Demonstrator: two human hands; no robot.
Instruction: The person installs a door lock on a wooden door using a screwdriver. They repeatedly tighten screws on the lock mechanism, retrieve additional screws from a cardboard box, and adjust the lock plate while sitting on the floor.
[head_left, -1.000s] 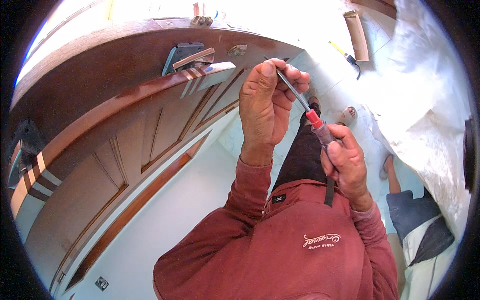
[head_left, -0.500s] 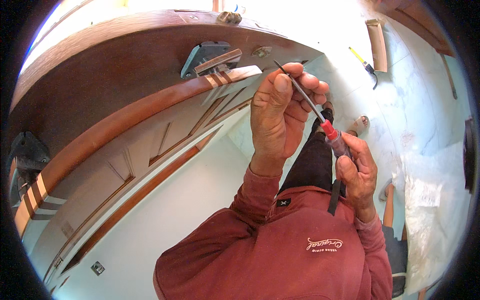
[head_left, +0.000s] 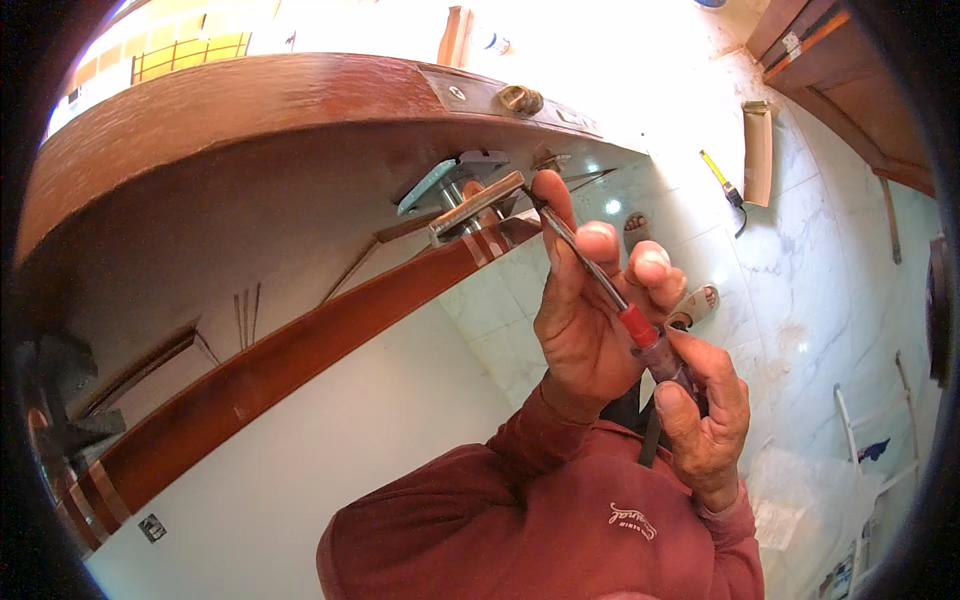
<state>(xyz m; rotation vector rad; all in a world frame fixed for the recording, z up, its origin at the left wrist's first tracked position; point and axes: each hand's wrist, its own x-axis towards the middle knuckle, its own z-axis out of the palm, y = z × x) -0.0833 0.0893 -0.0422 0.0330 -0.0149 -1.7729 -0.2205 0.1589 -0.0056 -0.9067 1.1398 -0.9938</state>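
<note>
My right hand grips the translucent handle of a screwdriver with a red collar. My left hand is curled around its metal shaft, thumb and forefinger near the dark tip; whether a screw is there I cannot tell. The tip is at the right end of a flat bar on a metal mounting plate fixed to the dark wooden door. A long reddish wooden handle with striped ends lies along the door, beneath that bar.
The door's edge carries a brass latch piece. On the marble floor are a cardboard piece, a tape measure and my sandalled feet. Wooden panelling is at upper right, plastic sheeting at lower right.
My hands and the screwdriver have moved down and slightly right in the view, and the tip has come up to the bracket's bar. The view of door and floor has shifted.
</note>
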